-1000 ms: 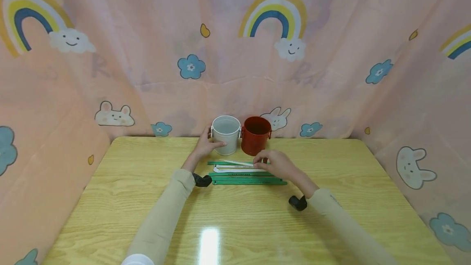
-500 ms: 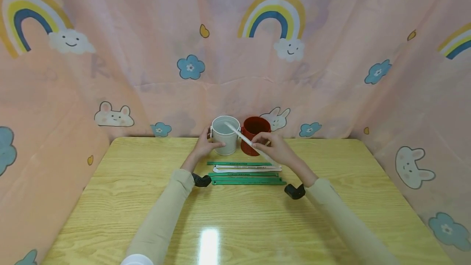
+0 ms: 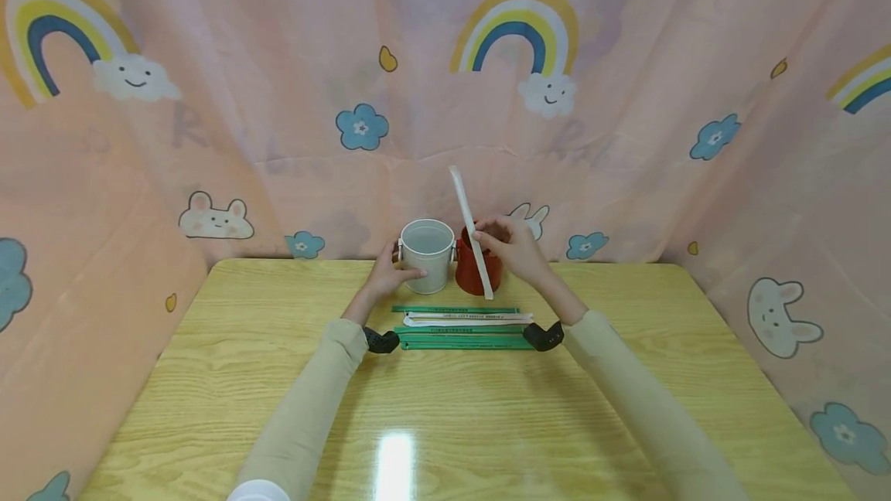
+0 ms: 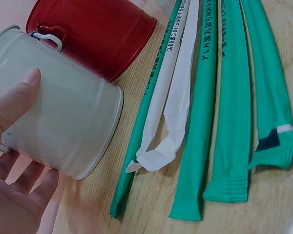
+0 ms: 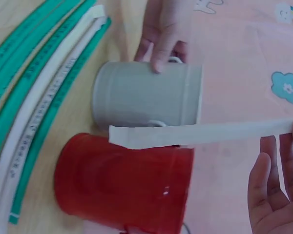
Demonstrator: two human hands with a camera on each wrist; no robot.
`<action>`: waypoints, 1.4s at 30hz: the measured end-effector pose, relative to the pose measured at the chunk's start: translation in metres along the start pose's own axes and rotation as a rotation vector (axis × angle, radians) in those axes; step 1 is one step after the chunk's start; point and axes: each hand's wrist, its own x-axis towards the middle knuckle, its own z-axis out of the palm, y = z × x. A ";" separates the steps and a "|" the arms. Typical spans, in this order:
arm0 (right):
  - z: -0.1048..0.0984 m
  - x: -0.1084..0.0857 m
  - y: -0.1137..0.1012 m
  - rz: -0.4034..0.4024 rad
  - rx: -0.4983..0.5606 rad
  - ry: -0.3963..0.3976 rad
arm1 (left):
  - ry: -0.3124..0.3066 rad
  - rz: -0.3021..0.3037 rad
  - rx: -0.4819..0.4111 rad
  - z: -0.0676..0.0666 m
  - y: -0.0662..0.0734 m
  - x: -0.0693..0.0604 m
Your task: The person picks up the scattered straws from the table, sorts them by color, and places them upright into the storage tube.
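My left hand grips the side of a white metal bucket, its thumb on the front wall and the other fingers behind. In the left wrist view that thumb lies along the white bucket. My right hand pinches a long white paper-wrapped straw and holds it raised and tilted, nearly upright. This straw passes in front of a red metal bucket, which stands right beside the white one. In the right wrist view the held straw crosses above the rims of both buckets.
Several green-wrapped straws lie side by side on the wooden table, before the buckets. Among them are white-wrapped straws. A pink patterned curtain hangs behind the table. Each wrist wears a black camera.
My right hand has lifted the white-wrapped straw off the row and carried it up toward the red bucket, turning it from lying flat to nearly upright. The left hand stays on the white bucket.
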 end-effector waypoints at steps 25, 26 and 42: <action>0.026 0.035 -0.036 -0.101 0.288 0.369 | -0.003 -0.019 0.003 -0.001 -0.003 0.003; 0.027 0.034 -0.039 -0.109 0.288 0.382 | -0.004 -0.018 0.002 -0.001 -0.003 0.003; 0.055 0.032 0.009 -0.069 0.174 0.367 | -0.007 -0.012 0.029 -0.001 -0.002 0.002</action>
